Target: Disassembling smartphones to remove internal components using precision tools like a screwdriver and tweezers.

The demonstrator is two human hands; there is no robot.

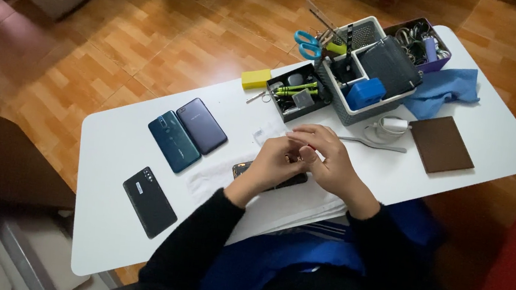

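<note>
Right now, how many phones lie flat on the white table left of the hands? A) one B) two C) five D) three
D: a teal phone and a dark blue phone lie side by side, with a black phone nearer the table's front edge.

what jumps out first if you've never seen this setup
Both hands meet mid-table, left hand and right hand, over a dark phone on a white cloth. Three more phones lie to the left, and a grey organizer full of tools stands at the far edge.
</note>
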